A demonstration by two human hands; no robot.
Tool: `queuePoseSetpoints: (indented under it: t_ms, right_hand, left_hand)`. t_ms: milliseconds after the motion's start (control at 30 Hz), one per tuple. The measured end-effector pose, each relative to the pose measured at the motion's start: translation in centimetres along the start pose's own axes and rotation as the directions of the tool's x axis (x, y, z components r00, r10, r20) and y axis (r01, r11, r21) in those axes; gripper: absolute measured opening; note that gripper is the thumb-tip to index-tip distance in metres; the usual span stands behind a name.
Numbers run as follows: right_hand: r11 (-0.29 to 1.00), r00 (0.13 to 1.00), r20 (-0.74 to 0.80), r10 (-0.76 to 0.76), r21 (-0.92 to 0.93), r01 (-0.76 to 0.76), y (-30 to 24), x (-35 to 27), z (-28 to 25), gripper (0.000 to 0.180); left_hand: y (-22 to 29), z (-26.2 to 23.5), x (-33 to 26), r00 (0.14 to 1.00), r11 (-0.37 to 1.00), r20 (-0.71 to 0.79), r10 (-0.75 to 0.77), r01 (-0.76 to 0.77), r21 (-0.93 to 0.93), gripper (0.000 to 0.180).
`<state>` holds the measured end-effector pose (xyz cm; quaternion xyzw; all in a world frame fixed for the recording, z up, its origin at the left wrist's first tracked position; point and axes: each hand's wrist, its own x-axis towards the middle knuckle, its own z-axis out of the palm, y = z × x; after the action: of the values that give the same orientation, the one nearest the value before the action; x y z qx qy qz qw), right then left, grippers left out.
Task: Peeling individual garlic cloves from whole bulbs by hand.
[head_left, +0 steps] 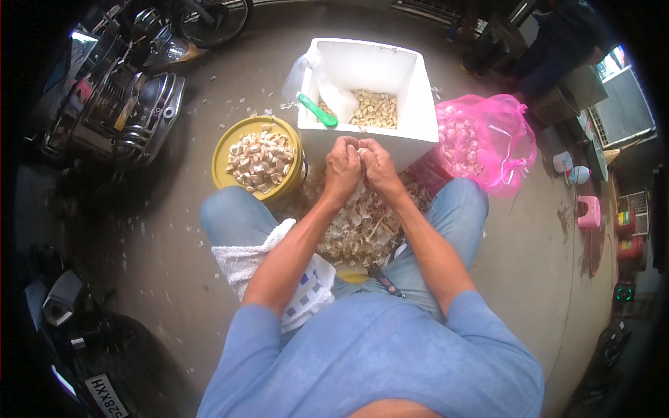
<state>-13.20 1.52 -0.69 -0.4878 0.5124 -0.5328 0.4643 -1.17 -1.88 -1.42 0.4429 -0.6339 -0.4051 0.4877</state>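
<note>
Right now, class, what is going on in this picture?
A seated person holds both hands together, left hand and right hand, working a small pale piece between the fingers; it looks like a garlic clove. Papery skins lie heaped between the knees. Ahead stands a white foam box with peeled cloves inside, a yellow bucket of pieces to its left, and a pink mesh bag to its right.

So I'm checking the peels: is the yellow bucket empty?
No, the yellow bucket is heaped with pale garlic pieces, beside the white foam box.
</note>
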Motion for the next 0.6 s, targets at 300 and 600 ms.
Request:
queuePoseSetpoints:
  t_ms: [300, 600]
  right_hand:
    - [0.887, 0.979, 0.023, 0.202, 0.42, -0.193, -1.7, 0.0, -0.1, 0.027]
    - [0.926, 0.993, 0.072, -0.094, -0.361, 0.114, -1.3, 0.7, -1.6, 0.033]
  left_hand:
    - [0.6, -0.3, 0.9, 0.882, 0.625, 0.199, -0.426, 0.447, -0.64, 0.019]
    - [1.4, -0.5, 1.3, 0.848, 0.696, 0.312, -0.428, 0.53, -0.484, 0.035]
